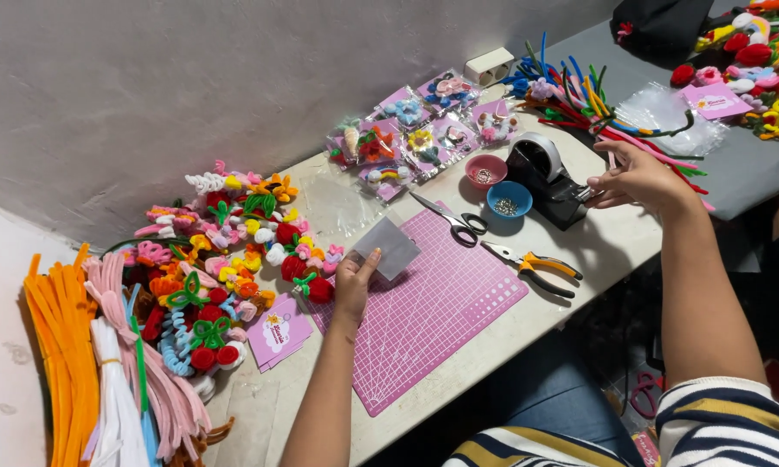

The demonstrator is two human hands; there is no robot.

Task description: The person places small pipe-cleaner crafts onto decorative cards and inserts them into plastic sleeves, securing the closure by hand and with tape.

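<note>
My left hand holds a small clear plastic bag with a pale card in it, above the far left corner of a pink cutting mat. A red pipe-cleaner strawberry lies just left of that hand. My right hand reaches to the black tape dispenser and pinches at its front end, where the tape comes off; the fingers are closed there.
Scissors and orange-handled pliers lie by the mat. A pink bowl and a blue bowl hold small metal bits. Piles of pipe-cleaner flowers, bundled pipe cleaners, packed bags and pink cards crowd the table.
</note>
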